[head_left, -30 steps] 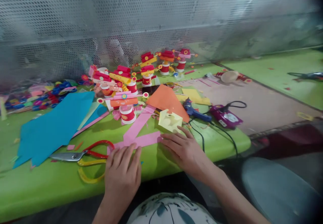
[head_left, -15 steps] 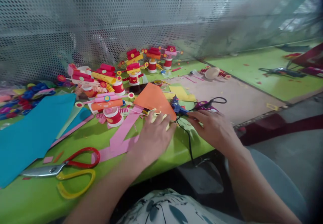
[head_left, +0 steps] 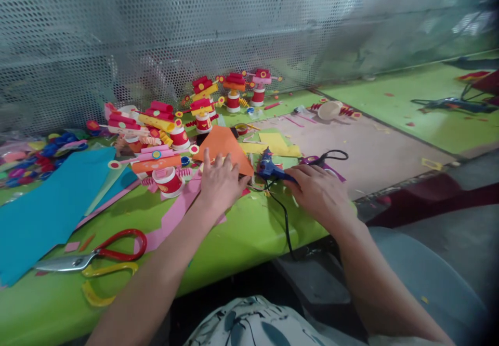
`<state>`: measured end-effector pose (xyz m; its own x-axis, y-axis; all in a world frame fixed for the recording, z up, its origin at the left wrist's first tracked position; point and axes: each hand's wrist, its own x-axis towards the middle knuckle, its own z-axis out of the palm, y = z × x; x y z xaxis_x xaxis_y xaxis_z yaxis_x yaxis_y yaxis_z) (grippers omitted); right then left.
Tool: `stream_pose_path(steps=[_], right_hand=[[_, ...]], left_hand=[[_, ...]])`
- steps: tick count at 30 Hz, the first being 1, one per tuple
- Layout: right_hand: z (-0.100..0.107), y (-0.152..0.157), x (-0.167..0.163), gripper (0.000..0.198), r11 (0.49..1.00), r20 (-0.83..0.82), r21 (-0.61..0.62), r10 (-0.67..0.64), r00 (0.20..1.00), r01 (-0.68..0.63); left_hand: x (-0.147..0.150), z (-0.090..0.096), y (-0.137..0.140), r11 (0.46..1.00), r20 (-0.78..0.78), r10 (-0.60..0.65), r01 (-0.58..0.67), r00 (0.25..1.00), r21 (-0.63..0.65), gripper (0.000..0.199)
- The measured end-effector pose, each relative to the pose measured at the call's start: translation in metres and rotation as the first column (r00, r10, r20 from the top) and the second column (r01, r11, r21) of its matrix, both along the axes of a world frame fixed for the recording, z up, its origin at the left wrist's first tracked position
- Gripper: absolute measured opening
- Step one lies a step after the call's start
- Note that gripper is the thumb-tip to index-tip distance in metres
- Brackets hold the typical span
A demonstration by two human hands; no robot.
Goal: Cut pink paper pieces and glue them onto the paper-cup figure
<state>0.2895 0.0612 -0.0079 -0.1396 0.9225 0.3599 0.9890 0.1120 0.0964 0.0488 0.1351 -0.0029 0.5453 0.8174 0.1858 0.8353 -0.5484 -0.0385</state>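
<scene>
My left hand (head_left: pixel 221 182) lies palm down with its fingers stretched over the near part of an orange sheet of paper (head_left: pixel 222 143). Under its wrist runs a strip of pink paper (head_left: pixel 177 215). To the right, a blue glue gun (head_left: pixel 268 167) points away from me, its black cord (head_left: pixel 281 208) drooping over the table edge. The fingers of my right hand (head_left: pixel 322 193) are closed on the end of its handle, and their tips are partly hidden. Just beyond that hand are purple-handled scissors (head_left: pixel 312 160). Yellow paper (head_left: pixel 275 143) lies behind the glue gun.
Several red paper-cup figures (head_left: pixel 168 181) stand along the back left. Large scissors (head_left: pixel 117 252) and blue sheets (head_left: pixel 58 200) lie at the left. A cup with springy paper arms (head_left: pixel 328 110) rests on the brown board (head_left: pixel 374 148). Perforated metal (head_left: pixel 234 24) borders the table's back.
My left hand has moved left and away, off the pale yellow scraps and onto the orange paper. My right hand stays at the glue gun's handle. The view has shifted slightly.
</scene>
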Motion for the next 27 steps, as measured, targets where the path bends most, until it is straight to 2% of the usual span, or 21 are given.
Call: stream_pose_path(steps=[2,6,8,12,13,15,18,20,23,27], right_hand=[[0.001,0.002,-0.002,0.029,1.000,0.006,-0.004,0.008,1.000,-0.008],[0.007,0.007,-0.010,0.030,0.998,0.025,-0.026,0.062,0.998,-0.062],[0.011,0.014,-0.018,0.028,0.991,0.047,-0.057,0.124,0.991,-0.121],[0.018,0.032,-0.034,0.027,0.955,0.083,-0.151,0.268,0.960,-0.254],[0.020,0.036,-0.037,0.026,0.946,0.087,-0.173,0.293,0.952,-0.275],[0.022,0.042,-0.041,0.025,0.933,0.092,-0.208,0.317,0.944,-0.293],[0.025,0.048,-0.047,0.023,0.936,0.093,-0.227,0.296,0.951,-0.269],[0.027,0.051,-0.053,0.027,0.945,0.089,-0.223,0.264,0.960,-0.239],[0.026,0.058,-0.066,0.035,0.956,0.088,-0.217,0.222,0.971,-0.198],[0.018,0.070,-0.081,0.034,0.962,0.108,-0.232,0.175,0.979,-0.146]], left_hand=[[-0.003,0.003,0.003,0.997,0.015,0.075,-0.075,0.997,-0.023,0.070],[-0.008,0.005,0.007,0.977,0.029,0.197,-0.194,0.980,-0.089,0.071],[-0.008,0.004,0.006,0.983,0.056,0.169,-0.164,0.984,-0.078,0.068],[-0.006,0.001,0.007,0.995,0.083,-0.056,0.063,0.995,-0.076,0.057],[-0.007,0.001,0.007,0.994,0.075,-0.061,0.067,0.995,-0.086,0.056],[-0.011,0.001,0.009,0.996,0.069,0.014,-0.008,0.997,-0.087,0.058],[-0.022,0.002,0.012,0.992,0.084,0.122,-0.118,0.989,-0.054,0.055],[-0.026,0.003,0.012,0.991,0.083,0.133,-0.130,0.988,-0.042,0.052],[-0.027,0.002,0.010,0.997,0.092,0.082,-0.081,0.992,-0.011,0.050],[-0.022,0.000,0.006,0.999,0.139,-0.012,0.008,0.990,0.031,0.046]])
